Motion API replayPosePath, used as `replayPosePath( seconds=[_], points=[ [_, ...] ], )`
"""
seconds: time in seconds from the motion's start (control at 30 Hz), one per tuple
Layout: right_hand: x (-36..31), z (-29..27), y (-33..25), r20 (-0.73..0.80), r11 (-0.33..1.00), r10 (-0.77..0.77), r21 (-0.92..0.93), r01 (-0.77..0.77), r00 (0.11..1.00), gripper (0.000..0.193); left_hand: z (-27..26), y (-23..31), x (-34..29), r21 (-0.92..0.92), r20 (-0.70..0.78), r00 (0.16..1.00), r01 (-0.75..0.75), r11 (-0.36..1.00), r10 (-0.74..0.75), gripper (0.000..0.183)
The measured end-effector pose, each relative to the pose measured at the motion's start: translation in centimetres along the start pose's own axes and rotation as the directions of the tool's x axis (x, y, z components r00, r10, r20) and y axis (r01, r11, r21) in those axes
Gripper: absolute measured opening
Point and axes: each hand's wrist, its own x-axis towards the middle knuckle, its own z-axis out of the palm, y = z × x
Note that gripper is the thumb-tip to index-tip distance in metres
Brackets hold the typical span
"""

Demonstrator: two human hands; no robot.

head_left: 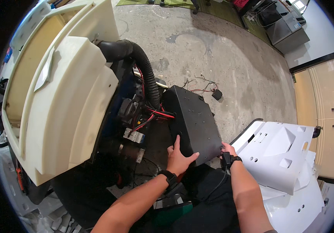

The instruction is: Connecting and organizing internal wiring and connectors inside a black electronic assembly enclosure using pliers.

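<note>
A black metal box (pixel 198 122) with small screws on its face stands tilted in front of me, beside an opened machine. My left hand (pixel 178 160) grips its near left corner, index finger stretched along the side face and thumb on the front edge. At the near right corner, my right hand (pixel 227 150) holds the box; the box hides part of those fingers. Red and black cables (pixel 161 113) run from the box's left side into the machine. A thick black corrugated hose (pixel 147 64) curves down beside them.
The machine's large cream shell (pixel 68 105) rises at the left. Small breakers (pixel 134 136) sit inside the machine. White molded panels (pixel 276 149) lie at the right. A small black part with loose wires (pixel 216 94) rests on the concrete floor (pixel 241 66). Pale cabinets (pixel 330 93) stand far right.
</note>
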Motion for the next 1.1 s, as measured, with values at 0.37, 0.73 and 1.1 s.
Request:
replayPosePath(
  seconds=[0.37,0.73,1.1],
  points=[
    [-8.3,4.9,-20.0,-0.205,0.862,0.274,0.486,-0.146,0.94,0.022,-2.7,-3.1,-0.8,-0.039,-0.059,0.998,0.015,0.999,-0.017,0.09],
    [-8.5,1.8,-28.5,-0.18,0.793,-0.028,0.595,0.132,0.983,0.01,-8.5,2.3,-8.5,-0.003,-0.314,0.843,-0.462,0.887,0.438,0.028],
    [-30.3,10.3,-50.4,0.329,0.861,-0.501,0.101,0.498,0.801,0.02,-25.1,7.1,-28.5,-0.115,-0.469,0.686,-0.673,0.731,0.557,0.025]
  ],
)
